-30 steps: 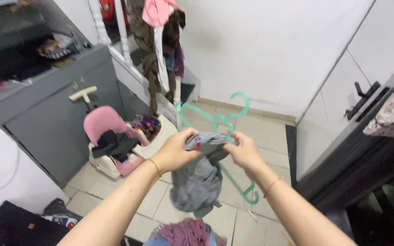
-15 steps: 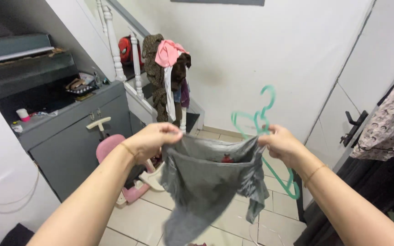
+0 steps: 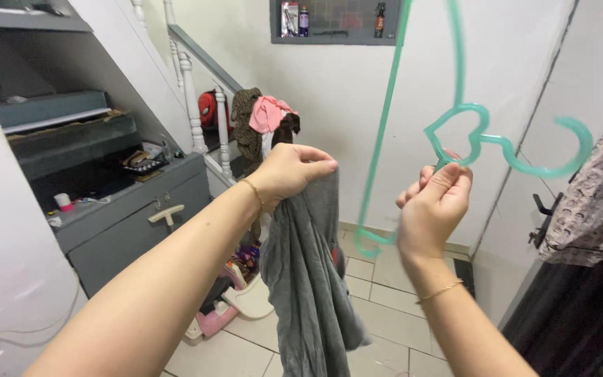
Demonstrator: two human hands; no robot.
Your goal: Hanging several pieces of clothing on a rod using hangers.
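garment (image 3: 312,279) under left hand (image 3: 289,171) | hanger (image 3: 469,132) right – above right hand (image 3: 433,209) (apart)

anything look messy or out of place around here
Yes. Several garments, a pink one on top, are heaped over the white stair post rather than hung. A pink and white child's seat on the tiled floor holds clothes. The left hand grips a bunched grey garment; the right hand holds a teal plastic hanger sideways.

Green hanger (image 3: 455,132) top beyond upper edge

Single head-worn view, facing forward over raised arms, close to them; white wall (image 3: 357,91) beyond
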